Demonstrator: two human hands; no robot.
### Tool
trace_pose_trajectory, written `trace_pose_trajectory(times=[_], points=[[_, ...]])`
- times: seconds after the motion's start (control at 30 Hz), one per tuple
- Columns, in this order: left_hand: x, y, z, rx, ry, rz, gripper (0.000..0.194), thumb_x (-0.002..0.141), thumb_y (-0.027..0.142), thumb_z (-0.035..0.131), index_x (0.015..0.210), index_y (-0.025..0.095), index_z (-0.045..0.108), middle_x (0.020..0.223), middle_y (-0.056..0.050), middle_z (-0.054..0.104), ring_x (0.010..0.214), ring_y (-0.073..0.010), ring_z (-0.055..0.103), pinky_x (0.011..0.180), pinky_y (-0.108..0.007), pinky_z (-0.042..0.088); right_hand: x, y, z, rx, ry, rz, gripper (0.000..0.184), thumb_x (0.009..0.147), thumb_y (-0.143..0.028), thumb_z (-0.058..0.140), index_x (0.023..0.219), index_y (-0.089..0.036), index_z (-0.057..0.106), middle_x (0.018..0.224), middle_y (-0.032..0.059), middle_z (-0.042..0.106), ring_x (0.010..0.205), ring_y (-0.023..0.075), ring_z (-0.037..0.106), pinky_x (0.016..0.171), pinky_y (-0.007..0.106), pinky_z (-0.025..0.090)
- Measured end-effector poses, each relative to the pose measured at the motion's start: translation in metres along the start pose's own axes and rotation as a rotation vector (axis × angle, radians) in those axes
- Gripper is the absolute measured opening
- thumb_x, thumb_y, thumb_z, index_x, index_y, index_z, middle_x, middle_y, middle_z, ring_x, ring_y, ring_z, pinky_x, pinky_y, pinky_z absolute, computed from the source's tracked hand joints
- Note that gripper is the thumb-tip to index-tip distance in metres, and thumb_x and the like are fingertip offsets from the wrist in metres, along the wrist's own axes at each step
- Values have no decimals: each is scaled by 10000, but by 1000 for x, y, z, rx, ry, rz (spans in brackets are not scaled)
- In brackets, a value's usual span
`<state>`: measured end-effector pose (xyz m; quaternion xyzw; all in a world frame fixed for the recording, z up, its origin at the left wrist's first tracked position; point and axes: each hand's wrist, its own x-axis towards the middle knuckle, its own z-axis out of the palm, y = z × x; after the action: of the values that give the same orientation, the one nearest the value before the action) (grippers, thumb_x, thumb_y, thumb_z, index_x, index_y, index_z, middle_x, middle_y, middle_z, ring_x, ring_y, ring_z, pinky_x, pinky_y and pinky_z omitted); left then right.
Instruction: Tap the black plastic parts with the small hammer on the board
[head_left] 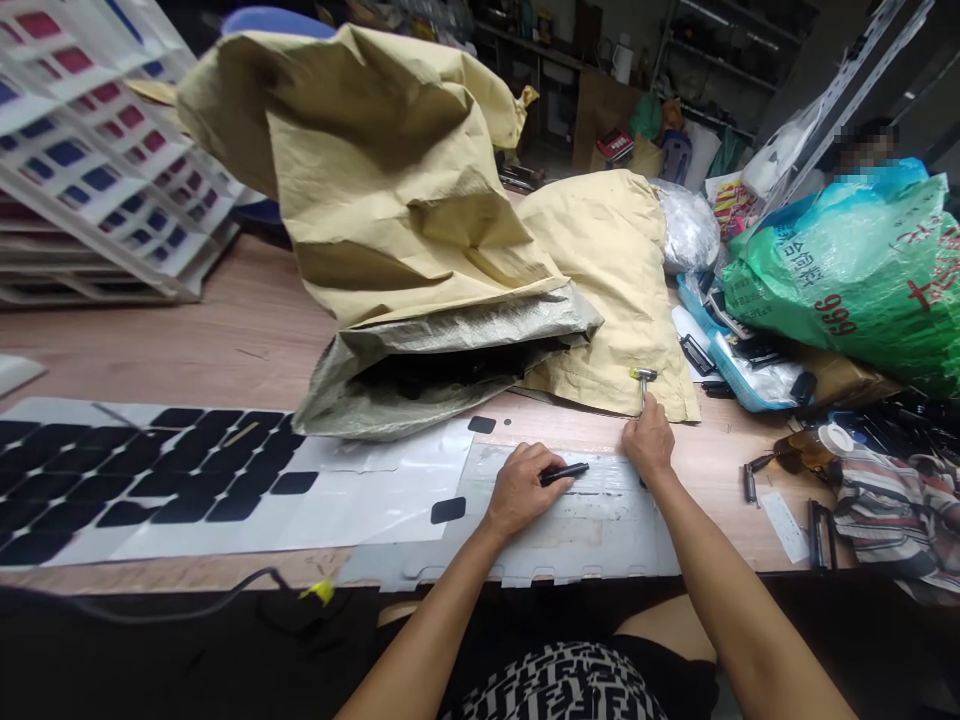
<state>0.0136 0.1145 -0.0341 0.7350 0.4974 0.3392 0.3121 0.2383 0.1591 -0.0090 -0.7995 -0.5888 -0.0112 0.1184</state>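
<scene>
My left hand (525, 487) is closed around a small black cylindrical part (565, 473), low over a translucent plastic mat (592, 540) at the table's front edge. To its right, my right hand (649, 437) grips the handle of a small hammer (643, 376), its head raised and pointing away from me. One face of that head looks yellow, the rest metallic. Two loose black rounded pads (448, 510) (481, 425) lie left of my left hand. Beyond the hands, a tan paper sack (405, 190) lies with its grey-lined mouth towards me, dark inside.
Black rounded pads (180, 465) cover a white sheet at left. White plastic crates (97, 150) stand behind it. A second tan sack (600, 260) lies behind my right hand. At right are a green bag (847, 280), a blue basket (750, 375), a brown bottle (806, 450) and striped cloth (892, 510).
</scene>
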Motion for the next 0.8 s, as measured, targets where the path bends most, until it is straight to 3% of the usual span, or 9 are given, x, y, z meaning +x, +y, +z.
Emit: trace_pose_trajectory(times=[0.8], points=[[-11, -3, -3, 27, -92, 109, 62, 774, 274, 723, 814, 237, 693, 835, -17, 676, 853, -227, 565, 794, -381, 445, -12, -6, -3, -61, -33, 52, 566, 900, -202, 442, 1464, -175, 394, 1192, 114, 580, 1077, 227, 572, 929, 314, 458]])
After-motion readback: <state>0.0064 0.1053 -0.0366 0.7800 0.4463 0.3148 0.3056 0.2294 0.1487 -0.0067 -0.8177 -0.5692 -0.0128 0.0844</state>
